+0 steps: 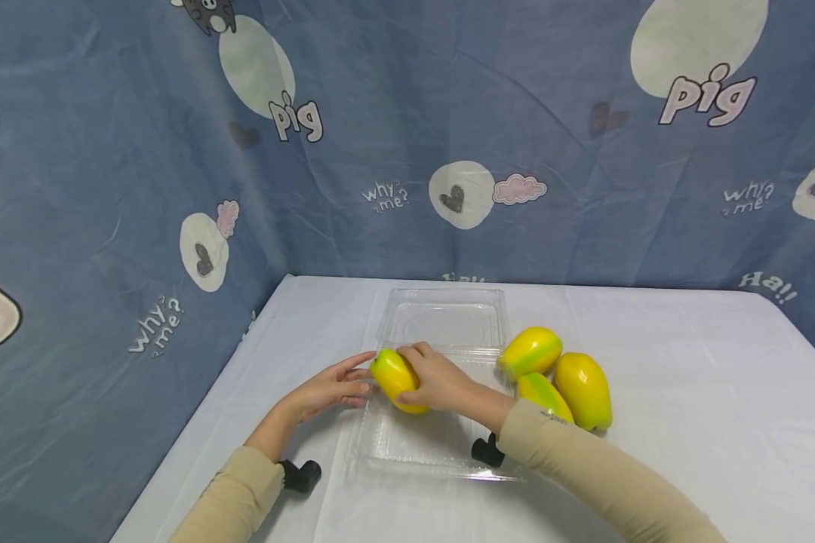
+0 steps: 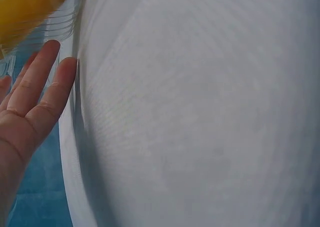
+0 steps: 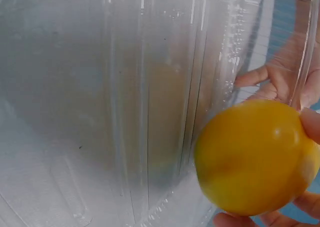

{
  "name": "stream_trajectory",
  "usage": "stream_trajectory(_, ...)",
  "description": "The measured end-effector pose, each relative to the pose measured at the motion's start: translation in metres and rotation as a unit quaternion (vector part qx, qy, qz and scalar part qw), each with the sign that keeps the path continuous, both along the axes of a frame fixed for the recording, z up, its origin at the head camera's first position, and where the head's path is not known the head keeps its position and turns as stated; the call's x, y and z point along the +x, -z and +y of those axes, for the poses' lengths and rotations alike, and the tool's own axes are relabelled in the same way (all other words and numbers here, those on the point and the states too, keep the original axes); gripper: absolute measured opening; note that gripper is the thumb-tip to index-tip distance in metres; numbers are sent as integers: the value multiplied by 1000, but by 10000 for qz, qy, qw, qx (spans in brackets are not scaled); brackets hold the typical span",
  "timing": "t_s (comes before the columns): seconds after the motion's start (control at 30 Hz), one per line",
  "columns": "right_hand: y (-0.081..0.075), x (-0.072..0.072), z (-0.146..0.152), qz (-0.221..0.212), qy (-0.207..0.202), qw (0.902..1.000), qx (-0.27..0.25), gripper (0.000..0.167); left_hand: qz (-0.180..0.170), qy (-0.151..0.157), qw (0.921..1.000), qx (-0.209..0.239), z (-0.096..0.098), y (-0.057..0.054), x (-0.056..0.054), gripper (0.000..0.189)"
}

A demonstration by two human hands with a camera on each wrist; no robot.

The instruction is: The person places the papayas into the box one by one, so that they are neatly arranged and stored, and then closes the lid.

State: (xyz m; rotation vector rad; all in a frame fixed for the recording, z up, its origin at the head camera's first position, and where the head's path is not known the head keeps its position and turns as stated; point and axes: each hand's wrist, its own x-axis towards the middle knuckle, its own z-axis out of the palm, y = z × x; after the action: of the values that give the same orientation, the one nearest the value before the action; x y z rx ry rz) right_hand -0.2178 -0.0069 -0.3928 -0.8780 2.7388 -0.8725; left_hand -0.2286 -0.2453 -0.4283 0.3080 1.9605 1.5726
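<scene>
A yellow mango [image 1: 392, 375] with a green end is gripped by my right hand [image 1: 443, 383], at the left side of a clear plastic container [image 1: 421, 445]. In the right wrist view the fingertips [image 3: 235, 221] curl round the mango [image 3: 255, 157], with the container's ridged floor beside it. My left hand [image 1: 329, 391] is beside the container's left wall, its fingers extended and nothing gripped. The left wrist view shows those fingers [image 2: 62, 79] by the ridged clear wall, with yellow fruit behind it. Whether the mango touches the container floor cannot be told.
The container's clear lid [image 1: 444, 324] lies folded back behind its base. To the right are three more mangoes, one at the back [image 1: 533, 351], one partly behind the right sleeve [image 1: 543, 396] and one farthest right [image 1: 584, 391]. A white cloth covers the table [image 1: 706, 392].
</scene>
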Motion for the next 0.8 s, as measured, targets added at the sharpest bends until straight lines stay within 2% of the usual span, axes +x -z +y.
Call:
stream_trajectory(0.57, -4, 0, -4, -13, -29, 9994, 353, 79, 91, 26, 9999, -85, -1, 1, 0, 70)
stream_trajectory(0.8, -6, 7, -8, -11, 31, 9987, 502, 80, 128, 68, 9999, -91, -5, 2, 1, 70)
